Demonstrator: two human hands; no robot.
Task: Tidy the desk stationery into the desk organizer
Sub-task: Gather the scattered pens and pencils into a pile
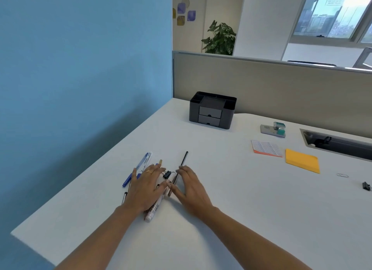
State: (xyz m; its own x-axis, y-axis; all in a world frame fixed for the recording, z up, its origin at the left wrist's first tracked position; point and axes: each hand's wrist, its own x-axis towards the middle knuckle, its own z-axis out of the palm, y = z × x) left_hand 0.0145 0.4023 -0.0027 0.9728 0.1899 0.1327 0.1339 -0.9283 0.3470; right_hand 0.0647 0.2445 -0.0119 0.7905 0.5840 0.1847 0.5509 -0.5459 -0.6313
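Your left hand (146, 186) and right hand (191, 187): spread flat, herding pens (141, 167) together on the counter (231, 199). Next: bunch, lift, carry to the far organizer (212, 110).

Two bare forearms come into view, with no sleeves on them. The left hand (148, 186) wears a thin gold ring (149, 171) on one finger. The right hand (192, 190) wears no jewellery.

Both hands, left (146, 186) and right (191, 188), lie flat, bracketing pens (173, 181) before the desk organizer (212, 110).
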